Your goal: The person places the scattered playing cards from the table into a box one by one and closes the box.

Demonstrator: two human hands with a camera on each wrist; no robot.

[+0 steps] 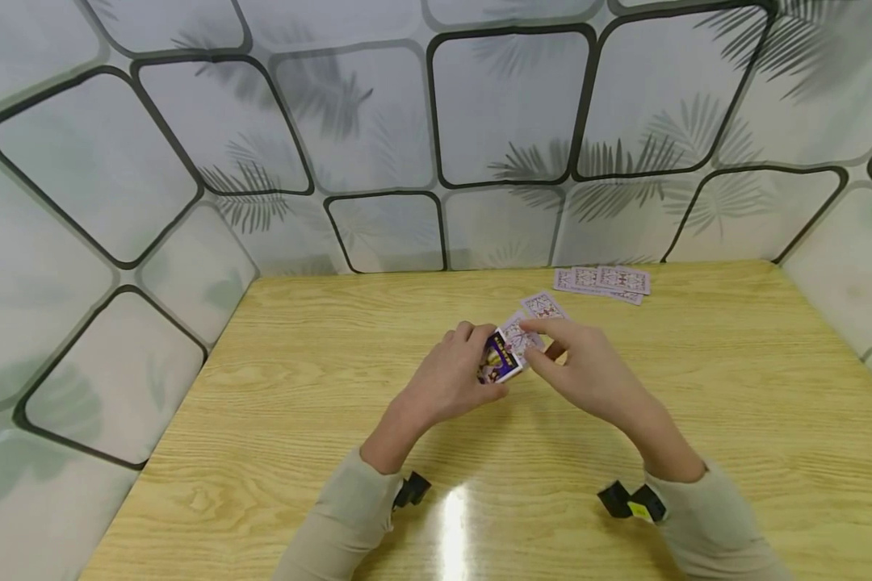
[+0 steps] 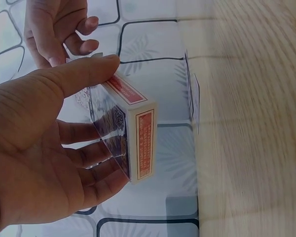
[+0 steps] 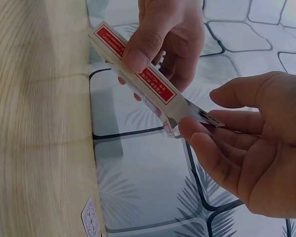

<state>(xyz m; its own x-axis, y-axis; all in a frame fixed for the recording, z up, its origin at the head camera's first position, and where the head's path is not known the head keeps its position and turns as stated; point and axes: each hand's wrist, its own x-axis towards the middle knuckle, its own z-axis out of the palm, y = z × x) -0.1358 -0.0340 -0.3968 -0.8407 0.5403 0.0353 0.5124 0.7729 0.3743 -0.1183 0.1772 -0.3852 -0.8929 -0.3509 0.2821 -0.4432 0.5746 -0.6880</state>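
Card box (image 1: pixel 500 361), raised above the wooden table (image 1: pixel 283 387), grasped by the left hand (image 1: pixel 452 369) between thumb and fingers. Patterned cards (image 1: pixel 514 332) project from the box's right end, where the right hand (image 1: pixel 590 373) bends its fingers; whether it pinches them cannot be told. Beyond the box, rightward: a loose card (image 1: pixel 543 305), then an overlapping card row (image 1: pixel 600 282).

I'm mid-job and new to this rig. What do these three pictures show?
No machine here: these are a person's bare hands. The wide picture comes from a camera worn on the head; the closer two, where the table looks turned sideways, from one on each wrist. The left hand holds a card box with at least one card sticking out; the right hand is at that card, though its grip is unclear. On the table, overlapping cards lie near the far edge, another card closer.
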